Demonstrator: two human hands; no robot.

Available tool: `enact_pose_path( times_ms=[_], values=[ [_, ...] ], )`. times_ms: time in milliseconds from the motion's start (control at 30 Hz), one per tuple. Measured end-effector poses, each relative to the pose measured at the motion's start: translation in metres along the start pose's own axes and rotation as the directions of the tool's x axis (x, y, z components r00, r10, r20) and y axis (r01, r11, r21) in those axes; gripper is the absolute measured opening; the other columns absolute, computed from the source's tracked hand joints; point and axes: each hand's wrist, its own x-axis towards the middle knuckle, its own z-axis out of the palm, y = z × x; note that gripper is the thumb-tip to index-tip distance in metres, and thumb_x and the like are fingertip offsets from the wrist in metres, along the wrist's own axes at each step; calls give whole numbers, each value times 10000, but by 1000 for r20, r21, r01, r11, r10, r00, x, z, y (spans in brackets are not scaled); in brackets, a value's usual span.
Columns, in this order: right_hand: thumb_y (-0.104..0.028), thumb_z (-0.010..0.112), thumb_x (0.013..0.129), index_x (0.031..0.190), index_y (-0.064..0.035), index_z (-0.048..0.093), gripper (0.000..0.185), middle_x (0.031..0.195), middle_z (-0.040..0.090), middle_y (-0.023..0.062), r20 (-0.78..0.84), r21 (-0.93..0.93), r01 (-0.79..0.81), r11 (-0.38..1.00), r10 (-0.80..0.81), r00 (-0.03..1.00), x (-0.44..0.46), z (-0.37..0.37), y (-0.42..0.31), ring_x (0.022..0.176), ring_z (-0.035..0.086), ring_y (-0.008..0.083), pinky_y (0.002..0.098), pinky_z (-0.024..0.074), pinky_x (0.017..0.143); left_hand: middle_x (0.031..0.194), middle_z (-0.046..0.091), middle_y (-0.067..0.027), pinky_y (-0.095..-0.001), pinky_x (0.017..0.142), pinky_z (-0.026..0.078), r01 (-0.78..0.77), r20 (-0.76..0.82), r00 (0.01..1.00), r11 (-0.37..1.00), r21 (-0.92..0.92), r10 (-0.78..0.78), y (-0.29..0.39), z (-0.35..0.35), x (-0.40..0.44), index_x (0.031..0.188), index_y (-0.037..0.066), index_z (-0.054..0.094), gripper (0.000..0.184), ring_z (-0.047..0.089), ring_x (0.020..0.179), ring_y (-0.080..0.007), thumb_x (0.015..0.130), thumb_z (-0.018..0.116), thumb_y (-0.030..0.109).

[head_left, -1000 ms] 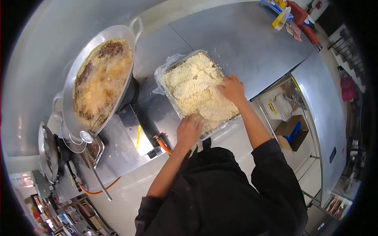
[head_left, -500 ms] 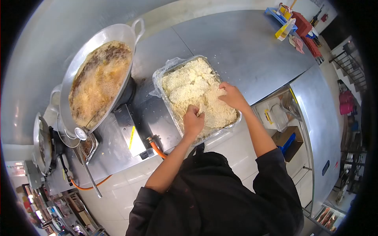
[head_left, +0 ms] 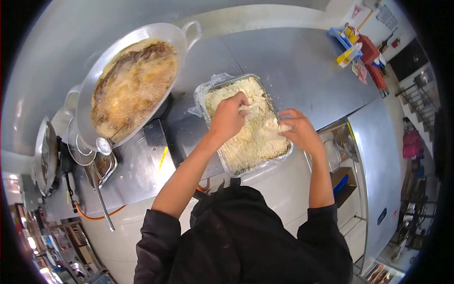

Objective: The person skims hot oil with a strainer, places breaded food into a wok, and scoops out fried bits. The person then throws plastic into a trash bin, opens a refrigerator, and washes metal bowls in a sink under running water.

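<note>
A rectangular metal tray (head_left: 236, 171) holds pale, coarse breadcrumbs (head_left: 243, 150). Above its far half, my left hand (head_left: 230, 116) is closed, its thumb and fingers pinching the edge of a floppy breaded piece (head_left: 257, 110). At the tray's right side my right hand (head_left: 299, 131) pinches the same crumb-coated piece, as far as I can see, with thumb and fingers curled around its edge. What is under the crumb coating does not show. Clear plastic film (head_left: 201, 97) is bunched along the tray's left rim.
To the left a large two-handled wok (head_left: 177, 40) of bubbling, foamy oil (head_left: 135, 87) stands on a burner. A wire strainer (head_left: 105, 208) with a long handle lies by it, above a small metal tray (head_left: 109, 169). Steel counter (head_left: 283, 52) extends behind and right.
My left hand has moved away from me, toward the tray's far half. Both hands now lift a breaded piece that lay in the crumbs. The view has shifted slightly.
</note>
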Motion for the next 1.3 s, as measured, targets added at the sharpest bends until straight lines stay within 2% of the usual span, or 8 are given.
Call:
enact_pose_path(
  times_ms=[67,233,400,533,667,800,900,1300],
  values=[
    [-71,786,637,876,-25,679,266,1372,413,167,-2,34,87,996,-87,996,3,9,-4,1310,326,357,403,299,1070,859,644,-158,-358,736,487,-25,61,998,998,-54,28,8,1,2,915,1,554,220,638,857,-296,749,698,14],
    [-124,809,641,865,5,663,297,1006,611,175,40,162,-167,972,163,986,15,47,-10,957,571,300,367,444,822,886,641,-146,-353,769,489,-99,129,982,955,-280,140,1,10,-2,958,8,574,272,629,857,-299,737,724,59],
    [-70,787,642,886,27,654,294,864,614,149,43,42,13,999,-15,999,21,44,-25,787,598,281,346,468,706,1006,630,-160,-381,806,487,-182,-177,972,972,-150,155,-23,-37,-67,1052,29,586,310,621,921,-298,777,688,130],
    [-57,784,607,863,41,642,309,866,640,141,59,-9,10,1000,-9,998,50,-12,-74,783,605,265,332,471,717,1011,648,-88,-337,793,492,255,271,950,892,-373,-158,-61,-85,-174,1079,44,598,282,620,914,-196,847,657,194],
    [-33,743,670,928,53,637,292,908,630,125,-39,-150,-7,989,1,999,109,-74,-166,808,601,184,300,474,718,981,644,-37,-282,811,461,414,352,896,793,-448,-269,-111,-115,-288,1055,50,619,238,586,913,-133,881,639,211],
    [-117,739,689,924,50,642,304,882,644,113,-88,-98,294,951,-302,949,197,-76,-242,754,588,162,295,463,666,936,630,-37,-279,817,462,572,423,804,740,-355,-419,-166,-126,-390,1054,50,625,341,579,875,-133,880,631,344],
    [-169,746,688,931,46,660,336,809,660,113,-21,-53,406,912,-408,913,275,-28,-283,680,599,180,313,472,653,1033,615,-59,-302,830,476,809,522,567,311,-499,-637,-176,-148,-443,1172,67,580,461,592,914,-169,875,613,418],
    [-280,804,608,907,-3,707,419,843,688,173,139,-126,233,964,-216,967,457,257,-372,794,663,265,349,518,741,916,640,-94,-367,700,524,804,264,82,-93,-588,-961,-221,-58,-649,1175,37,534,619,633,809,-202,773,712,473]
  ],
)
